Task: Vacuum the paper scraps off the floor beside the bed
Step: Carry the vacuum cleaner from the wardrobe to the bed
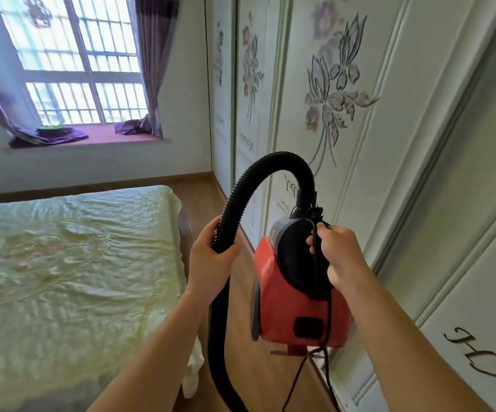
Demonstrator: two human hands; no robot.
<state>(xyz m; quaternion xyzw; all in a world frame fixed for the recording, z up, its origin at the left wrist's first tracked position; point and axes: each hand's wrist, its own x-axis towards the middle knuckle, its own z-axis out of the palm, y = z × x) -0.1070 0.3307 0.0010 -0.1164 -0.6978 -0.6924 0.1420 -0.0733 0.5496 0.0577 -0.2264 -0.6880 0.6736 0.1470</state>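
Observation:
A red and black vacuum cleaner (pixel 288 304) hangs in the air over the wooden floor (pixel 249 337) between the bed and the wardrobe. My right hand (pixel 334 257) grips its black top handle together with the black power cord (pixel 319 346), which trails down to the floor. A black ribbed hose (pixel 266 165) arches up from the vacuum's top and drops down on the left, where my left hand (pixel 208 257) is closed around it. The hose's lower end runs out of the frame at the bottom. No paper scraps show on the visible floor.
A bed with a pale green cover (pixel 62 278) fills the left side. White wardrobe doors with flower patterns (pixel 344 93) line the right. The floor strip between them is narrow. A window with purple curtains (pixel 77 63) and a sill is at the far end.

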